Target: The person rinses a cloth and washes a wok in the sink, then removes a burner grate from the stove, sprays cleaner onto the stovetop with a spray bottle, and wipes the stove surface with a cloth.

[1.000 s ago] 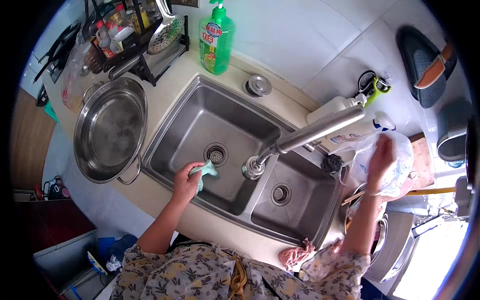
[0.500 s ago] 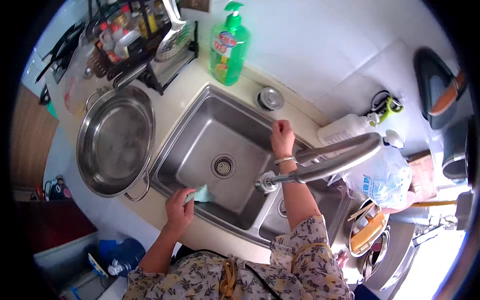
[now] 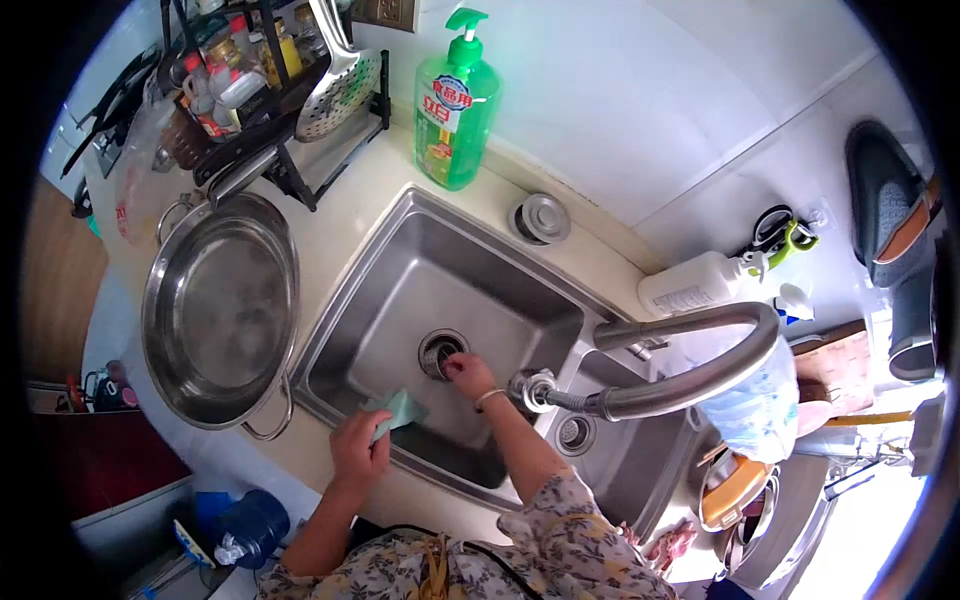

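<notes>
My left hand (image 3: 360,446) is closed on a pale green cloth (image 3: 400,411) over the near left rim of the large sink basin (image 3: 500,300). Inside that basin, my right hand (image 3: 468,376) reaches to the round drain (image 3: 441,351), its fingers pinched together at the drain's right edge. Whatever those fingers hold, if anything, is too small to make out. A bracelet circles my right wrist. Close to the right of that wrist is the faucet head (image 3: 534,389), joined to a curved metal spout (image 3: 720,330).
An oval metal pan (image 3: 220,310) stands on the counter at the left. Behind the sink are a green soap bottle (image 3: 455,115) and a round metal stopper (image 3: 541,218). A white bottle (image 3: 690,284) and a plastic bag (image 3: 755,405) are at the right, beside the small basin (image 3: 625,440).
My right hand has come from the plastic bag at the right, across the sink, down to the drain. My left hand keeps the cloth near the basin's rim. The view has shifted slightly.
</notes>
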{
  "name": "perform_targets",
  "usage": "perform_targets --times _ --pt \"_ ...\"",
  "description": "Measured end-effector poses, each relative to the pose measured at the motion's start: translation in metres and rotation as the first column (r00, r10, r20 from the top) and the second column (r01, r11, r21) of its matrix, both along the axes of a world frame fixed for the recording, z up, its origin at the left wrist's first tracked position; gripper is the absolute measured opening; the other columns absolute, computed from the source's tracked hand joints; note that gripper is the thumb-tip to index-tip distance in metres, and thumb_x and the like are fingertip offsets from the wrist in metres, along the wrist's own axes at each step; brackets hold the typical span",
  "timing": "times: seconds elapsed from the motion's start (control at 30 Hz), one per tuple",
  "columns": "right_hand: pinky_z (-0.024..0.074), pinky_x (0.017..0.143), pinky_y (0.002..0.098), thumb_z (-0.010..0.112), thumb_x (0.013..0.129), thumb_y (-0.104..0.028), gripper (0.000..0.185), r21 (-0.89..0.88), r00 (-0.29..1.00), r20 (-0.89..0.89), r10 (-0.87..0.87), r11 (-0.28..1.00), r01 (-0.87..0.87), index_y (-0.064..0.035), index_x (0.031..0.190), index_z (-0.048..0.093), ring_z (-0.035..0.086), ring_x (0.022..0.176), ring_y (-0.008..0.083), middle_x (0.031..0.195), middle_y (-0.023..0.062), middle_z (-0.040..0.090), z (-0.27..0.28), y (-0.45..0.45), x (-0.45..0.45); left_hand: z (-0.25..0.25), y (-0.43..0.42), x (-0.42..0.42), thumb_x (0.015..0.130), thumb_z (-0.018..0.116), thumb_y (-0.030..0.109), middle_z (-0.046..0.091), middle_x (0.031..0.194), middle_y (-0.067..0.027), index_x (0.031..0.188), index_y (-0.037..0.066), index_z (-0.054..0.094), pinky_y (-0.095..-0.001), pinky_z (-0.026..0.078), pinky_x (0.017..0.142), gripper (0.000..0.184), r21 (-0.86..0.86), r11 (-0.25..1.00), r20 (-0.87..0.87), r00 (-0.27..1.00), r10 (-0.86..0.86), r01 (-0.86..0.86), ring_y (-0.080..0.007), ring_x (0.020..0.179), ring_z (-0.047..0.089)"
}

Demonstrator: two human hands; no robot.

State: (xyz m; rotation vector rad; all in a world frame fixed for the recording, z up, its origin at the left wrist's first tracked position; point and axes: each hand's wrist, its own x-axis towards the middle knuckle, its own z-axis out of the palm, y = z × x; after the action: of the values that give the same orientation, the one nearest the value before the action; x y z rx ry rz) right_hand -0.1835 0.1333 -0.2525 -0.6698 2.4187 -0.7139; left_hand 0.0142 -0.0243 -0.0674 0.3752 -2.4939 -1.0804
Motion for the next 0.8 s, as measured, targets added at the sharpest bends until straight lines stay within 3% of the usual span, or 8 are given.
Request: perform_targets --times 0.07,0.13,0.2,0.23,0.27,0.33,0.43,0.8 --pt "0.0519 0.073 0.0362 0.063 0.088 -0.017 0.016 -0.361 0.979 0.103 -0.174 0.911 0.200 -0.0111 0.101 0.070 0.065 0.080 0.0233 0.084 0.0090 0.067 0.063 0.015 -0.012 0.002 0.001 -0.001 0.075 0.063 0.003 0.063 0.082 -0.0148 0.097 0.006 0.063 -0.0434 0.048 0.063 0.023 0.001 1.000 -0.011 1.000 0.001 -0.001 -0.0364 0.072 0.061" --pt "0.0481 0.062 0.0280 0.060 0.092 -0.014 0.013 -0.378 0.899 0.251 -0.358 0.819 0.431 -0.0096 0.100 0.069 0.058 0.066 0.0124 0.076 0.0026 0.061 0.124 0.028 -0.026 0.004 0.002 -0.002 0.075 0.063 0.002 0.063 0.083 -0.0150 0.097 0.006 0.063 -0.0432 0.048 0.064 0.023 -0.003 1.000 -0.024 1.000 0.003 -0.003 -0.0365 0.072 0.061" --pt "0.0476 0.062 0.0261 0.059 0.094 -0.013 0.013 -0.631 0.905 0.057 -0.421 0.687 0.360 -0.0059 0.101 0.067 0.057 0.070 0.0094 0.076 0.0037 0.062 0.144 0.052 -0.047 0.005 0.002 -0.002 0.075 0.062 0.003 0.063 0.084 -0.0152 0.097 0.006 0.063 -0.0430 0.048 0.064 0.022 -0.001 1.000 -0.009 1.000 -0.016 0.016 -0.0366 0.073 0.061" --pt "0.0477 0.062 0.0268 0.060 0.093 -0.011 0.012 -0.530 0.833 0.159 -0.530 0.666 0.525 -0.0046 0.101 0.067 0.058 0.071 0.0102 0.080 0.0046 0.062 0.194 0.052 -0.051 0.006 0.003 -0.002 0.075 0.062 0.003 0.063 0.084 -0.0152 0.097 0.006 0.063 -0.0430 0.048 0.064 0.022 -0.003 1.000 -0.011 1.000 -0.022 0.022 -0.0366 0.073 0.061" --pt "0.0399 0.050 0.0223 0.058 0.095 -0.012 0.014 -0.664 0.822 -0.196 -0.534 0.690 0.289 -0.0073 0.105 0.067 0.049 0.057 0.0063 0.074 -0.0013 0.058 0.187 0.063 -0.068 0.007 0.003 -0.002 0.075 0.062 0.003 0.064 0.085 -0.0152 0.097 0.006 0.063 -0.0426 0.048 0.064 0.022 0.000 1.000 -0.005 1.000 -0.026 0.026 -0.0366 0.073 0.061" --pt "0.0396 0.048 0.0225 0.057 0.095 -0.013 0.016 -0.617 0.714 -0.390 -0.582 0.741 0.267 -0.0030 0.105 0.066 0.049 0.053 0.0056 0.079 0.0018 0.058 0.197 0.076 -0.098 0.007 0.002 -0.001 0.075 0.062 0.004 0.064 0.086 -0.0153 0.097 0.006 0.063 -0.0422 0.049 0.064 0.022 -0.002 0.999 0.000 0.999 -0.036 0.036 -0.0365 0.073 0.061" --pt "0.0479 0.080 0.0435 0.056 0.091 -0.008 0.018 -0.539 0.567 -0.566 -0.598 0.789 0.294 -0.0034 0.107 0.064 0.060 0.089 0.0359 0.093 0.0184 0.061 0.210 0.079 -0.128 0.001 0.001 0.001 0.075 0.063 0.004 0.063 0.087 -0.0149 0.097 0.007 0.063 -0.0424 0.048 0.064 0.022 -0.039 0.999 0.053 0.999 -0.013 0.015 -0.0361 0.073 0.061" --pt "0.0462 0.087 0.0466 0.058 0.081 -0.005 0.052 -0.459 0.502 -0.627 -0.596 0.803 0.380 0.0026 0.131 0.044 0.054 0.095 0.0439 0.116 0.0298 0.043 0.194 0.075 -0.154 0.007 0.005 0.002 0.080 0.061 0.004 0.063 0.088 -0.0143 0.102 0.008 0.062 -0.0438 0.048 0.068 0.023 -0.025 1.000 0.080 0.997 -0.005 0.008 -0.0362 0.078 0.061"
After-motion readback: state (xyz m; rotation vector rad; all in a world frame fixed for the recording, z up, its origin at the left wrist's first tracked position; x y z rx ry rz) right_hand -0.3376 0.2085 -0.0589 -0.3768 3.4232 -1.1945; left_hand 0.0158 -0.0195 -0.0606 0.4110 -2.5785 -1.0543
